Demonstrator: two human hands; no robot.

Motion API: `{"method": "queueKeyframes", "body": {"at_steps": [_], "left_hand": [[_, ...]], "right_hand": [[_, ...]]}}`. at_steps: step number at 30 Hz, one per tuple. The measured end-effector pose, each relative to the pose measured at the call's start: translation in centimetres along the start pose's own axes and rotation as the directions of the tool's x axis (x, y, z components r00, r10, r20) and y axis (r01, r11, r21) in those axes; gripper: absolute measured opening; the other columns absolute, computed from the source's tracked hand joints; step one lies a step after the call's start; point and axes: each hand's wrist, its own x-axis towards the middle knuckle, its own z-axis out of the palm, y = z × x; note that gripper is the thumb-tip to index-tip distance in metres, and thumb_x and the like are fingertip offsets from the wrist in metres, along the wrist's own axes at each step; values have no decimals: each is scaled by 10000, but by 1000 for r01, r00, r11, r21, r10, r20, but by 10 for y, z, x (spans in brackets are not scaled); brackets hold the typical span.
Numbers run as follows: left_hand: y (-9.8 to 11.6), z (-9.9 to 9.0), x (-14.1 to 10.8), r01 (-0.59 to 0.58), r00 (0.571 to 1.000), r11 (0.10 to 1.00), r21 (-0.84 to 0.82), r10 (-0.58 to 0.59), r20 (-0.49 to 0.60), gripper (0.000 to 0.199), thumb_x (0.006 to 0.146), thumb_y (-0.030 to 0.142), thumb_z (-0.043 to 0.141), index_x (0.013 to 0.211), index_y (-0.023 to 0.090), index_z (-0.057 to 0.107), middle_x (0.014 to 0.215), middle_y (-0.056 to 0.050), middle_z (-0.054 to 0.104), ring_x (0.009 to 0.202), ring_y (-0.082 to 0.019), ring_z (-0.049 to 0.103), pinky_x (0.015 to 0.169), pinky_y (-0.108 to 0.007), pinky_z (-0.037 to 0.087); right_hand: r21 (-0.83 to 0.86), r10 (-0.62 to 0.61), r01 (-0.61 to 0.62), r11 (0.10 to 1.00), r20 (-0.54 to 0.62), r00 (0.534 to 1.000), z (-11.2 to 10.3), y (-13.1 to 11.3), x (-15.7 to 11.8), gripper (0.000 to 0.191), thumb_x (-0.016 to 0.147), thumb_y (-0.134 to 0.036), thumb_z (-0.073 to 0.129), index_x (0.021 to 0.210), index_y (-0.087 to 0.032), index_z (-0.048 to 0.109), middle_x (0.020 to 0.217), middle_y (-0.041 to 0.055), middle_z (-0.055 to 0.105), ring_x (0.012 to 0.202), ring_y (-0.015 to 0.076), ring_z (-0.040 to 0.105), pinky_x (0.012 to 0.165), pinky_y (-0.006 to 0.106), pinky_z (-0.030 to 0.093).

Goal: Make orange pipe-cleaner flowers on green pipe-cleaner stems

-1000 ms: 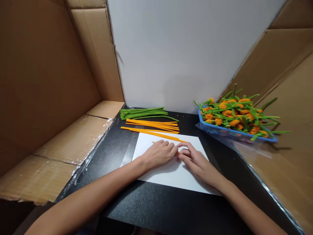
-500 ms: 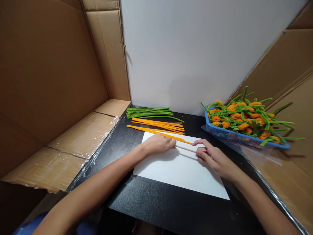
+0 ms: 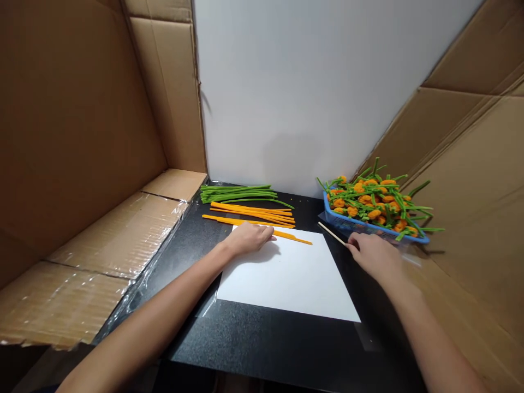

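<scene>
My left hand (image 3: 250, 238) rests on the upper left of a white paper sheet (image 3: 286, 284), its fingers curled closed. Orange pipe cleaners (image 3: 292, 237) run behind its fingers and stick out on both sides; whether the fingers grip them is hidden. To the right of the sheet, my right hand (image 3: 374, 256) is closed around one end of a thin pale wooden stick (image 3: 332, 232). The free end of the stick points up and left, over the black table.
Beyond the paper lie a bunch of orange pipe cleaners (image 3: 254, 212) and a bunch of green ones (image 3: 239, 193). At the right stands a blue basket (image 3: 368, 226) heaped with orange-and-green pieces (image 3: 374, 202). Cardboard walls (image 3: 164, 82) and a white panel (image 3: 286, 82) enclose the black table (image 3: 245, 333).
My right hand has moved right, off the paper, taking the wooden stick out from beside my left hand. The left hand stays by the orange pipe cleaners. The view has shifted.
</scene>
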Motion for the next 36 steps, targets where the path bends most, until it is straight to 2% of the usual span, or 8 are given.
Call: {"method": "queueKeyframes", "body": {"at_steps": [7, 11, 15, 20, 24, 28, 32, 36], "left_hand": [[-4, 3, -1, -2, 1000, 1000, -22, 1, -9, 328, 1039, 419, 401, 955, 160, 585, 803, -81, 697, 704, -215, 680, 600, -265, 453], [-11, 8, -2, -8, 1000, 1000, 4, 8, -25, 368, 1043, 430, 357, 998, 153, 595, 805, -89, 692, 659, -224, 671, 612, -299, 492], [-16, 10, -2, -8, 999, 1000, -16, 7, -34, 326, 1046, 391, 357, 1077, 150, 573, 912, -105, 705, 752, -223, 694, 681, -307, 515], [-15, 6, -3, 20, 999, 997, -77, -23, -41, 323, 1045, 423, 361, 1066, 154, 540, 933, -89, 707, 757, -225, 691, 666, -303, 502], [-16, 4, -4, 28, 997, 991, -134, -38, -68, 267, 1052, 356, 365, 975, 163, 533, 913, -66, 691, 798, -205, 670, 669, -276, 467], [-19, 9, -5, 61, 985, 980, -187, -89, -146, 257, 1053, 348, 367, 977, 171, 537, 920, -51, 671, 787, -182, 646, 638, -248, 415], [-18, 12, -5, 75, 975, 979, -191, -113, -192, 270, 1052, 359, 365, 983, 172, 548, 920, -53, 674, 772, -178, 638, 611, -234, 374], [-14, 13, -6, 47, 964, 982, -183, -93, -249, 259, 1046, 370, 387, 1030, 168, 549, 949, -70, 690, 789, -179, 648, 595, -227, 355]], "right_hand": [[142, -437, 443, 885, -72, 896, -41, -145, 86, 200, 929, -249, 513, 934, -197, 706, 964, 82, 731, 923, 220, 626, 673, 275, 378], [216, -586, 579, 786, -40, 810, -38, -236, 139, 216, 914, -171, 525, 985, -181, 728, 1014, 100, 736, 922, 211, 627, 724, 268, 390], [258, -661, 645, 720, -30, 750, -25, -280, 163, 169, 905, -174, 577, 1009, -152, 708, 997, 104, 729, 860, 191, 615, 718, 257, 384], [258, -687, 684, 683, -92, 721, -34, -268, 163, 236, 820, 0, 514, 969, -116, 655, 970, 129, 683, 840, 192, 550, 740, 263, 374], [252, -575, 663, 705, -343, 742, -63, -217, 136, 326, 843, 23, 398, 1064, -123, 588, 941, 124, 636, 818, 219, 510, 752, 299, 387], [199, -508, 744, 638, -617, 601, -83, -153, 74, 256, 949, -67, 371, 1027, -165, 594, 914, 109, 636, 869, 241, 514, 782, 333, 408], [256, -449, 689, 678, -598, 664, -67, -115, 16, 203, 982, -145, 422, 992, -183, 621, 842, 91, 640, 782, 231, 522, 712, 344, 419], [343, -381, 632, 695, -569, 729, -37, -110, -4, 193, 989, -183, 450, 965, -180, 642, 835, 91, 667, 776, 232, 556, 709, 357, 445]]}}
